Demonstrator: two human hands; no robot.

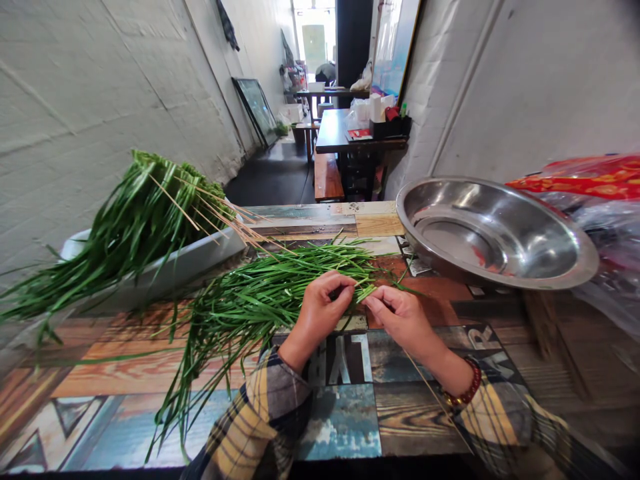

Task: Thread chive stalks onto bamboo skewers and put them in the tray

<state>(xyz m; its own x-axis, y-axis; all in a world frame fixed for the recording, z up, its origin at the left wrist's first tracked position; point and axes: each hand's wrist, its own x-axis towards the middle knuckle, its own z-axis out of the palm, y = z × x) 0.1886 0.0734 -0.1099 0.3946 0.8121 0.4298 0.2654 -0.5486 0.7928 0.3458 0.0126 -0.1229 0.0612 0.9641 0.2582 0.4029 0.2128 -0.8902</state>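
Note:
A loose heap of long green chives (260,287) lies on the table in front of me. My left hand (323,310) is closed in a pinch at the stalk ends at the heap's right side. Close beside it, my right hand (405,320) is also closed, its fingertips touching the pale stalk ends. A thin bamboo skewer (433,393) runs from under my right hand down toward the near edge of the table. Its far end is hidden among the fingers and stalks.
A white tray (200,257) at left holds bundled chives (155,200) with several skewers (220,217) sticking out. A steel basin (500,230) stands at right, beside plastic bags (600,200). The patterned tabletop (340,420) ends just before me. Another table (333,130) stands beyond.

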